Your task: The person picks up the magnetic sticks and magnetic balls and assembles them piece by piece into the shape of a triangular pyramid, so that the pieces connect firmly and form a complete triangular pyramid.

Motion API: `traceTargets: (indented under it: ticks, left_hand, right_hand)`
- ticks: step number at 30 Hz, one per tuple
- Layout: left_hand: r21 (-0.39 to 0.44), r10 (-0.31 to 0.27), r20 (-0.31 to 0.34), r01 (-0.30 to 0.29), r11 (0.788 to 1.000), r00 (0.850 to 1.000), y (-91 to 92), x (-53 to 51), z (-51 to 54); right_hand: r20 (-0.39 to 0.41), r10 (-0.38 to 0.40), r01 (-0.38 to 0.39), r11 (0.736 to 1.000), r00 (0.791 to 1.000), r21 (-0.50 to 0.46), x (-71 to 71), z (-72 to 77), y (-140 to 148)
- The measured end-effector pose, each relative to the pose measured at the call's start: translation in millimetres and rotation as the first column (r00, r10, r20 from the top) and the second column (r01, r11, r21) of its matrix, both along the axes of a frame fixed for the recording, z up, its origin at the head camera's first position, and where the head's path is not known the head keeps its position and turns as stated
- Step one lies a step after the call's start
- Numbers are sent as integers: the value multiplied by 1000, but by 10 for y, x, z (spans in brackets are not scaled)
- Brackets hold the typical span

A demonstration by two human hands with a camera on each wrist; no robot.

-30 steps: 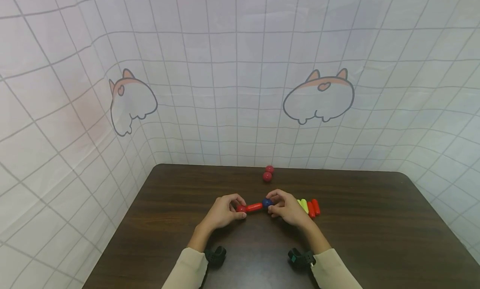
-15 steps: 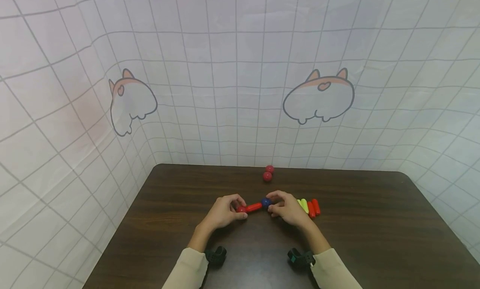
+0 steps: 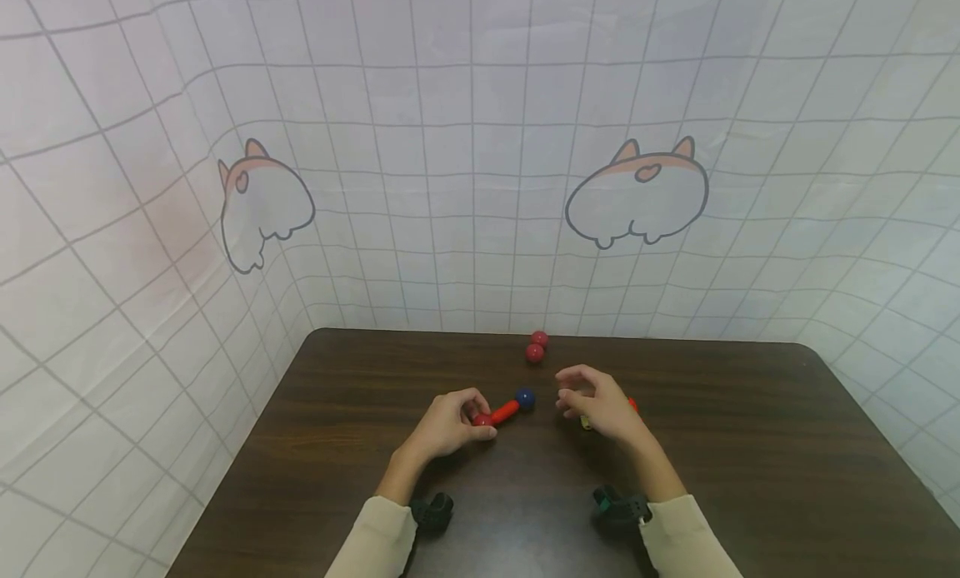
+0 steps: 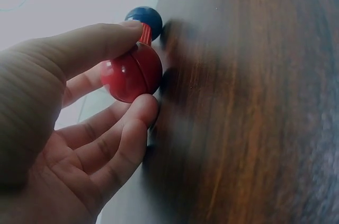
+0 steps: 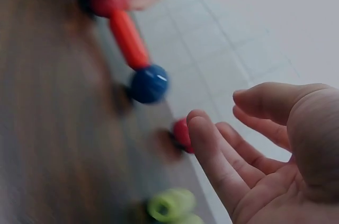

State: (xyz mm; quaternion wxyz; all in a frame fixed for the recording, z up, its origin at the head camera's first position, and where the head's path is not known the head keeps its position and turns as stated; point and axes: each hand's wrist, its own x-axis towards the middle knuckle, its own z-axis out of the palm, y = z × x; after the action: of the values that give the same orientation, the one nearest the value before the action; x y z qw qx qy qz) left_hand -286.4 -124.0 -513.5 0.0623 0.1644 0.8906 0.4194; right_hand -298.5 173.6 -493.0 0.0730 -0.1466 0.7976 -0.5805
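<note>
Two balls, one red (image 4: 132,73) and one blue (image 3: 526,398), sit at opposite ends of a red stick (image 3: 506,411), just below the centre of the head view. The left hand (image 3: 448,424) pinches the red ball between thumb and fingers, probably because a round end would roll or swivel if left loose. Holding it there also leaves the stick and the blue ball uncovered, pointing towards the upper right. Whether the blue ball rests on the table (image 3: 360,378) or hangs slightly above it, I cannot tell.

The right hand (image 3: 603,403), right of centre, has its thumb and fingers spread apart with nothing between them. It stands clear of the blue ball and over yellow sticks (image 5: 169,205), seen at the bottom of the right wrist view; perhaps they lie there to be within easy reach. Farther up the head view, two loose red balls (image 3: 535,353) sit near the table's back edge, seemingly out of the way.
</note>
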Motion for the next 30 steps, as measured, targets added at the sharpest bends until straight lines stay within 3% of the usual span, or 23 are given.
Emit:
traceTargets:
  ticks: [12,24,30]
  left_hand:
    - [-1,3,-26,-3,1000,1000,18,13,7]
    - [2,2,-31,-2,1000,1000,17,-6,19]
    - [3,-29,-12,29,1000,1000,16,4,31]
  right_hand:
    - [-41,-148,149,989,988,10,43,125,617]
    - [-123,-186,208,956,975,206,161,15,935]
    - [-69,-173,185,942,983,278,183,-49,1004]
